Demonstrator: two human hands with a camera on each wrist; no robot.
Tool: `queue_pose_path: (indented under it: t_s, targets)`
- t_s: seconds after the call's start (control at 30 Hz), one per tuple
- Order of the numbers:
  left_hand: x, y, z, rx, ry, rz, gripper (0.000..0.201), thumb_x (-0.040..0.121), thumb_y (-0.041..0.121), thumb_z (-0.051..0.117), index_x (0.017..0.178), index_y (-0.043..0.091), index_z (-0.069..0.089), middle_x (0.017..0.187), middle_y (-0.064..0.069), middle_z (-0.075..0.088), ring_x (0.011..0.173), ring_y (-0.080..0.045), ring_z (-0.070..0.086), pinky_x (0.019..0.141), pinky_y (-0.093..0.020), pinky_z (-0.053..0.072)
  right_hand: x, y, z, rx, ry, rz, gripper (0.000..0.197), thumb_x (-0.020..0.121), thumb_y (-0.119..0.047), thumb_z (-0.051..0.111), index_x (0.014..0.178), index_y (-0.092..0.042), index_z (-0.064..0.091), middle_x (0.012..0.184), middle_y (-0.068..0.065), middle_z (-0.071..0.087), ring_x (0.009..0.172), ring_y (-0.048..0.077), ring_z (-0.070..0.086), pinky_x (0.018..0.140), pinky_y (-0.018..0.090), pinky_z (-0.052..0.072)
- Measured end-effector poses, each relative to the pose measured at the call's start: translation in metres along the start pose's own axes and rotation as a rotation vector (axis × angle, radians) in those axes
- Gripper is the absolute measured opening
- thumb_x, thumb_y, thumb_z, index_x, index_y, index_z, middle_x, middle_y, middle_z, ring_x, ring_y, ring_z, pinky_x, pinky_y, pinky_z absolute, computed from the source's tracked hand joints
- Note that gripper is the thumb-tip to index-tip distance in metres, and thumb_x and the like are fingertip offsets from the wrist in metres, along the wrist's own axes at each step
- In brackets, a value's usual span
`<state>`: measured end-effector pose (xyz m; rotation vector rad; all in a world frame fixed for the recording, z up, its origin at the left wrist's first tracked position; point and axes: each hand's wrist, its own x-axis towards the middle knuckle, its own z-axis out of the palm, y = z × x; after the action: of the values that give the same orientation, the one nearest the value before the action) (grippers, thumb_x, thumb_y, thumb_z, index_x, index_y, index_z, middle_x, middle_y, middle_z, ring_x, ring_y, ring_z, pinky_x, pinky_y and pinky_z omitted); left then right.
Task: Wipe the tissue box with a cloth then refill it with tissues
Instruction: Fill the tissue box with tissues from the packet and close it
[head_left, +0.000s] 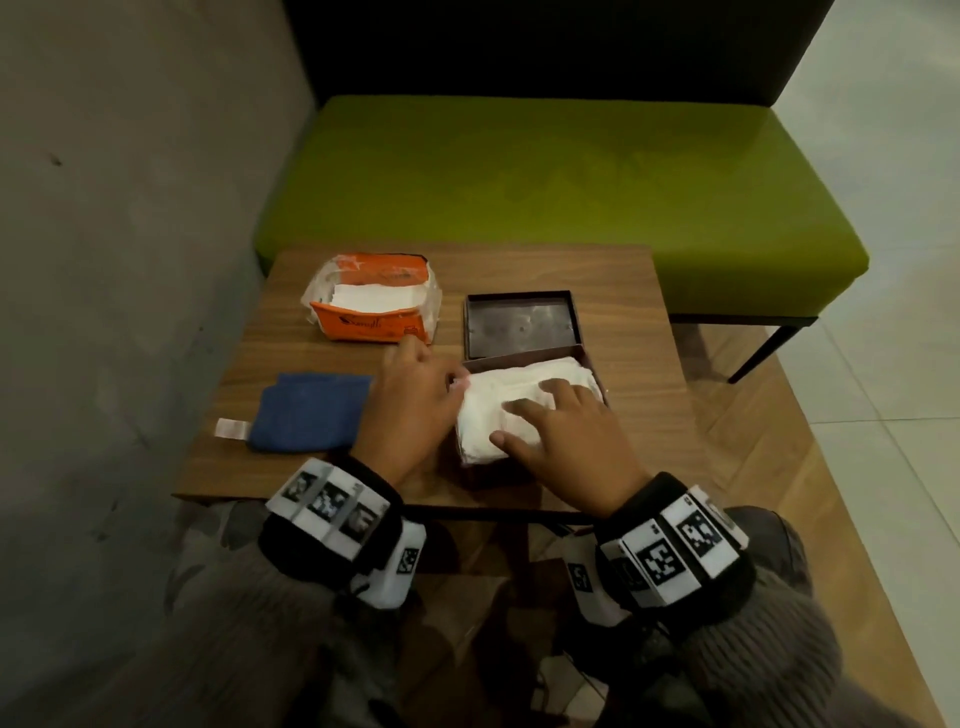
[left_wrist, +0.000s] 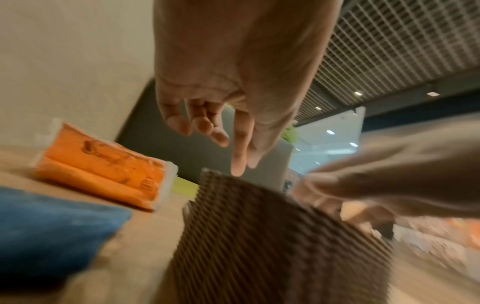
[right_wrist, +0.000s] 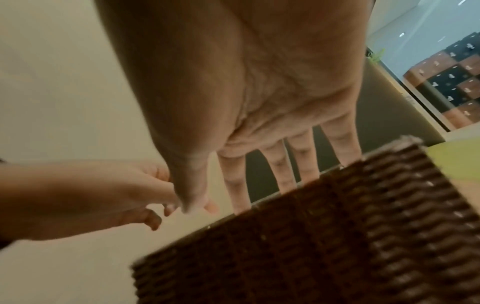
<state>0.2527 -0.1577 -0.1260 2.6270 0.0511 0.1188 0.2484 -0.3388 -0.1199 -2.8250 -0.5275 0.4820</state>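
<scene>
Desk (head_left: 519, 270), wood: woven brown tissue box (head_left: 589, 364) near-centre, lid (head_left: 522, 325) open just behind it. White tissue stack (head_left: 498, 415) fills box, long axis running L-near to R-far. R hand (head_left: 566, 441) flat on stack, fingers straight, pressing. L hand (head_left: 415, 400) at stack's L end, fingers loosely curled; grip on tissue not clear. Orange tissue pack (head_left: 371, 306) far-L, blue cloth (head_left: 306, 410) just L of L hand. Wrist views blurred; box's near wall hidden by hands.

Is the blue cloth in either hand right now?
No. The blue cloth lies flat on the table, while the left hand and right hand are at the tissues.
</scene>
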Motion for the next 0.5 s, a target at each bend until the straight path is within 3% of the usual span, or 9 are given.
queue_pose_path:
  t_s: [0.1,0.23,0.3,0.4,0.5]
  targets:
    - [0.043,-0.037,-0.025,-0.067,0.168,-0.063,0.013,0.089,0.016,0.059,0.098,0.015,0.067,0.105,-0.010,0.053,0.099,-0.025,0.052,0.087,-0.040,0.045,-0.003,-0.004,-0.003,-0.008,-0.043,-0.056,0.087,0.069,-0.087,0.017,0.145,-0.047,0.032,0.161,0.006,0.017,0.148,0.028,0.013,0.118,0.053,0.019]
    - [0.103,-0.083,-0.046,0.054,0.177,-0.075,0.013,0.084,0.009,0.062,0.095,0.005,0.068,0.100,-0.016,0.065,0.095,-0.032,0.059,0.083,-0.041,0.047,0.005,0.002,0.008,-0.112,-0.272,-0.053,0.086,0.076,-0.081,0.046,0.150,-0.049,0.015,0.163,0.007,-0.008,0.149,0.032,-0.007,0.119,0.057,0.006]
    - [0.124,-0.097,-0.045,0.201,0.080,-0.043,0.021,0.081,0.012,0.069,0.101,0.006,0.067,0.108,-0.014,0.065,0.106,-0.033,0.056,0.090,-0.040,0.043,0.010,0.005,0.015,-0.138,-0.305,-0.065,0.087,0.078,-0.077,0.049,0.150,-0.049,0.009,0.163,0.008,-0.012,0.149,0.034,-0.011,0.117,0.059,0.005]
    - [0.145,-0.113,-0.027,0.386,-0.246,-0.045,0.053,0.077,0.024,0.075,0.124,0.011,0.057,0.135,-0.011,0.052,0.129,-0.028,0.042,0.105,-0.038,0.032,0.014,0.009,0.021,-0.152,-0.312,-0.079,0.087,0.080,-0.076,0.049,0.150,-0.049,0.006,0.162,0.009,-0.013,0.149,0.035,-0.012,0.116,0.061,0.008]
    - [0.153,-0.122,-0.009,0.611,-0.495,-0.020,0.078,0.073,0.043,0.073,0.139,0.016,0.040,0.144,-0.007,0.043,0.131,-0.027,0.040,0.108,-0.044,0.033,0.016,0.011,0.021,-0.153,-0.311,-0.087,0.085,0.081,-0.075,0.048,0.150,-0.049,0.006,0.163,0.009,-0.013,0.149,0.035,-0.010,0.116,0.061,0.010]
